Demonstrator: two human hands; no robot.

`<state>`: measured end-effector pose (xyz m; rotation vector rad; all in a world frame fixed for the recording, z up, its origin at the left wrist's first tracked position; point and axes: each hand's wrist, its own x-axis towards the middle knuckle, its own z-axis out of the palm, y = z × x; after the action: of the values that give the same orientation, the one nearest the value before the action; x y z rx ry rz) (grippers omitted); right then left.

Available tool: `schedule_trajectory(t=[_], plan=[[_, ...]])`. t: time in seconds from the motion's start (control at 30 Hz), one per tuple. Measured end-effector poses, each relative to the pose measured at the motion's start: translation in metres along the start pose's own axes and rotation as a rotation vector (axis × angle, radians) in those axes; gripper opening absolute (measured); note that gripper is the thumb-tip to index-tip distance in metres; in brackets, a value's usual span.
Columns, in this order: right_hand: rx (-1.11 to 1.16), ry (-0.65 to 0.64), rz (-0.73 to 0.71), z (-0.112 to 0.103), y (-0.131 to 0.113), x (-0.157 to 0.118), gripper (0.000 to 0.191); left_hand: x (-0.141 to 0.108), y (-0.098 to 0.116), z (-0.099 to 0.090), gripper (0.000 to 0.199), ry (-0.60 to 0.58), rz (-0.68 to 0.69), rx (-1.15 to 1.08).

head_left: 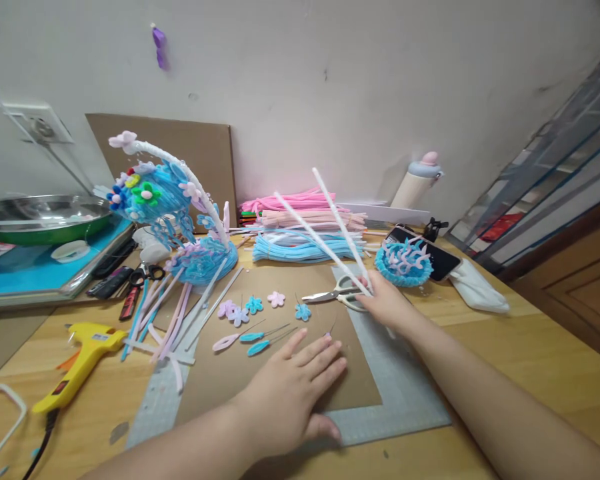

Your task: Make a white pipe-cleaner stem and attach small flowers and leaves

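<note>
My left hand (297, 387) lies flat with its fingers spread on a brown cardboard sheet (205, 393). In my right hand (383, 303) are two white pipe cleaners (313, 230), pinched near their lower ends and slanting up to the left. Beside its fingers lie scissors (325, 295) with pale handles. Pink, lilac and blue flowers (276, 299) sit on the cardboard, with blue loops on wires (259, 347) and a pink loop (226, 342) below them. A small piece on a wire touches or nearly touches my left fingertips.
A yellow glue gun (83, 360) lies left, near loose strips (173, 320). Behind stand a blue flowered lamp-like piece (160, 193) and pipe cleaner bundles (300, 247). At right are a blue round piece (405, 263), a phone (443, 259), tissues (480, 287) and a bottle (415, 183).
</note>
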<state>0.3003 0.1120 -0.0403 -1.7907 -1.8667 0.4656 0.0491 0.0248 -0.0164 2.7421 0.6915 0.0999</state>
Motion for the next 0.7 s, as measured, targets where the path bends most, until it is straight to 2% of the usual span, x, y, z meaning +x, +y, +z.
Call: schedule_trajectory(t=[0.13, 0.3, 0.43, 0.5, 0.57, 0.63, 0.7], plan=[[-0.141, -0.051, 0.001, 0.010, 0.003, 0.007, 0.016, -0.004, 0.000, 0.007, 0.076, -0.002, -0.019, 0.044], [-0.176, -0.053, 0.026, 0.001, 0.012, -0.009, 0.018, -0.027, 0.001, -0.003, 0.073, 0.003, -0.022, 0.094], [-0.238, -0.004, 0.106, -0.004, 0.019, -0.013, 0.021, -0.043, 0.010, -0.015, 0.046, 0.010, 0.145, 0.192], [-0.278, 0.013, 0.153, -0.005, 0.023, -0.011, 0.021, -0.054, 0.012, -0.017, 0.035, 0.063, 0.146, 0.245], [-0.264, 0.033, 0.153, -0.006, 0.026, -0.009, 0.020, -0.067, 0.009, -0.014, 0.029, 0.159, -0.009, 0.271], [-0.214, 0.085, 0.106, -0.008, 0.026, -0.008, 0.015, -0.080, 0.000, -0.008, 0.025, 0.257, -0.287, 0.297], [-0.116, 0.176, 0.082, -0.010, 0.021, -0.009, 0.011, -0.090, -0.011, 0.001, 0.036, 0.359, -0.575, 0.327]])
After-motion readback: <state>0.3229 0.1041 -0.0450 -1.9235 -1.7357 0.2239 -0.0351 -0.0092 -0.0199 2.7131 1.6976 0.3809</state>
